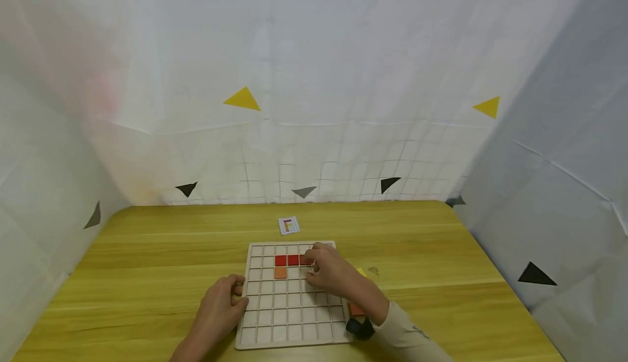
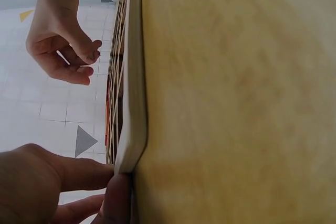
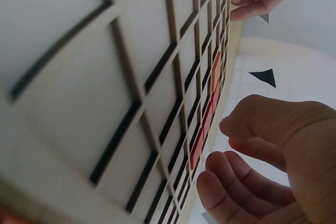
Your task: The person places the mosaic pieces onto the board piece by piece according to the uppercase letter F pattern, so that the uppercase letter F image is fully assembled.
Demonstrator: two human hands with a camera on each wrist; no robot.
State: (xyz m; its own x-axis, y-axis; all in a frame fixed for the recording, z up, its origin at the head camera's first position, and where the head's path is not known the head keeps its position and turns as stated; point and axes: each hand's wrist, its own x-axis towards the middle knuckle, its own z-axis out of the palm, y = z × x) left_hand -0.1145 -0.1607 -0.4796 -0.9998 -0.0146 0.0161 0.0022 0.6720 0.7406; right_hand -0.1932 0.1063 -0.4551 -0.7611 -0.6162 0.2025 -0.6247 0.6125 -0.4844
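A pale wooden grid board (image 1: pixel 272 331) lies on the table. In its upper rows sit three red tiles (image 1: pixel 293 260) side by side, with an orange tile (image 1: pixel 280 272) below the leftmost. My left hand (image 1: pixel 219 305) holds the board's left edge, thumb and fingers against the rim; the left wrist view shows these fingers (image 2: pixel 86 174) at a corner. Over the upper right of the board hovers my right hand (image 1: pixel 331 268), partly covering the rightmost red tile. In the right wrist view its fingers (image 3: pixel 239 177) curve loosely, with nothing between them and the thumb.
A small card (image 1: pixel 289 225) with a coloured grid pattern lies behind the board. Beyond the board's right side, orange pieces (image 1: pixel 356 309) and a yellow piece (image 1: pixel 361 271) show partly under the right forearm. White sheeting (image 1: pixel 314 78) encloses the wooden table (image 1: pixel 162 253).
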